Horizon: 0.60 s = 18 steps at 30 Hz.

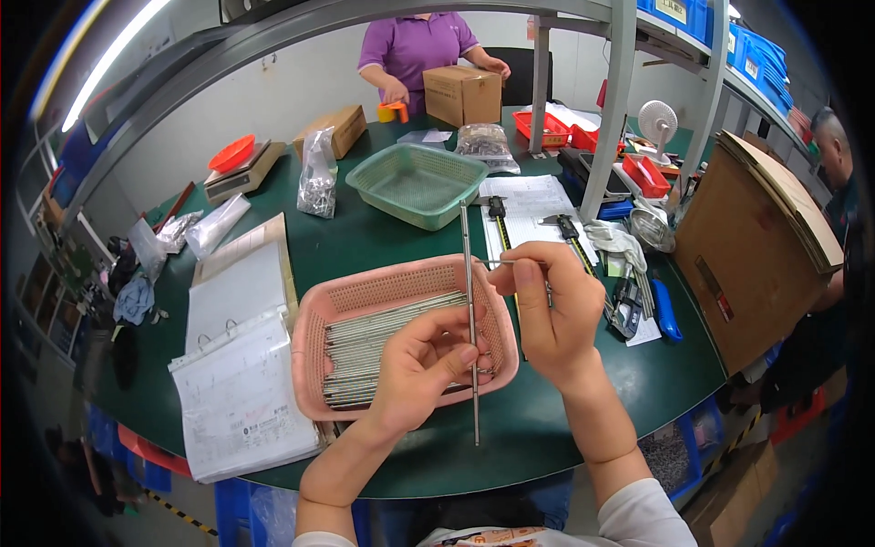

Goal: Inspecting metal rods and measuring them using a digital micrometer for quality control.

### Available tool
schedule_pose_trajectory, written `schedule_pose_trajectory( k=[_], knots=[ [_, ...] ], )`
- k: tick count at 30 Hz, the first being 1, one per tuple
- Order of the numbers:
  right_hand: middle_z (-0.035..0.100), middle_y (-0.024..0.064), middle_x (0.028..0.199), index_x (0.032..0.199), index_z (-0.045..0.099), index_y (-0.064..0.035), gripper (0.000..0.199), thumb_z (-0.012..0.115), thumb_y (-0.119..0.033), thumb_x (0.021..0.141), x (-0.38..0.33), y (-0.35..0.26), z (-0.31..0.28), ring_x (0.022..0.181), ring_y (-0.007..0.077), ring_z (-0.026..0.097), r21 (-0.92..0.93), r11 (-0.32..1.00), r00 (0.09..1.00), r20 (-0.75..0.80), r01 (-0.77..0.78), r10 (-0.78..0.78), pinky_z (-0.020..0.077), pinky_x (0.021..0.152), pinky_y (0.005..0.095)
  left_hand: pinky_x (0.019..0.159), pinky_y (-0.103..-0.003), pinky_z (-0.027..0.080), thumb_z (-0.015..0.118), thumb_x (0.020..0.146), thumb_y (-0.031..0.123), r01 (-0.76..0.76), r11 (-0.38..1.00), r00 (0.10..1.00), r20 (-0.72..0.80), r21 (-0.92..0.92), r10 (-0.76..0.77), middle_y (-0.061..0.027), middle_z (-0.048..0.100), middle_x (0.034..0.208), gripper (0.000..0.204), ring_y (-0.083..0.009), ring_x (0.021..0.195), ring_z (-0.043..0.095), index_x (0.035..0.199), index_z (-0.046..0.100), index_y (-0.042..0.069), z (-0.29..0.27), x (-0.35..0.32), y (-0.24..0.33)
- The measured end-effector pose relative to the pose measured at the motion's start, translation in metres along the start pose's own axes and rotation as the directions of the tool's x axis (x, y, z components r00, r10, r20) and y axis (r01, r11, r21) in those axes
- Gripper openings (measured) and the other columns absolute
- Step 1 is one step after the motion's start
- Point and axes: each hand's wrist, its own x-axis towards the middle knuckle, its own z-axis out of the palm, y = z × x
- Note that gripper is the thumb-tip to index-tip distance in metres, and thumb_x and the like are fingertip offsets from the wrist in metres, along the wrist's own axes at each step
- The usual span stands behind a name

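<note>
Two hands work over a dark green table [383,239] with a smooth, matte top. The left hand [421,365] is closed around a long, thin metal rod [470,301], pinching it between thumb and fingers so that it stands nearly upright above a pink plastic basket [314,314] with perforated walls. The right hand [551,310] is closed too, holding a small, thin metal pin-like tool [497,263] that points left and touches the rod high up. Many similar shiny, straight rods [383,339] lie side by side in the pink basket. Beyond it stands an empty green mesh basket [415,185], and to the left an open ring binder [239,365] with white sheets lies flat.
</note>
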Motion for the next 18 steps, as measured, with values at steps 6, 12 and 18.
schedule_pose_trajectory(
  k=[6,12,18],
  knots=[
    [0.058,0.0068,0.059,0.084,0.055,-0.0004,0.005,0.052,-0.001,0.08,0.0015,0.0005,-0.002,0.051,0.0171,0.059,-0.002,1.0,0.998,-0.065,-0.021,0.021,0.0437,0.044,0.0249,0.065,-0.028,0.053,0.056,0.079,-0.002,-0.049,0.998,0.999,0.023,0.05,0.047,-0.0078,0.056,0.086,0.032,-0.0149,0.075,0.059,0.109,0.047,-0.003,0.0013,-0.0008,-0.0055],
    [0.058,0.0068,0.058,0.084,0.055,-0.0005,0.005,0.053,-0.003,0.08,-0.0005,0.0024,-0.001,0.051,0.0168,0.059,-0.023,0.998,0.997,-0.058,-0.057,0.056,0.0431,0.043,0.0248,0.064,-0.027,0.053,0.055,0.078,-0.003,-0.043,0.996,0.999,0.01,0.074,0.043,-0.0074,0.056,0.085,0.031,-0.0146,0.075,0.058,0.108,0.047,-0.003,0.0038,-0.0016,-0.0063],
    [0.057,0.0064,0.057,0.083,0.055,-0.0011,0.004,0.052,-0.002,0.08,0.0001,0.0023,0.0002,0.049,0.0172,0.058,-0.024,0.999,0.997,-0.07,-0.041,0.039,0.0426,0.043,0.0256,0.064,-0.027,0.053,0.055,0.078,-0.003,-0.032,0.997,0.999,-0.009,0.072,0.033,-0.0077,0.056,0.085,0.03,-0.0147,0.075,0.058,0.108,0.048,-0.003,0.0035,-0.0021,-0.006]
  ],
)
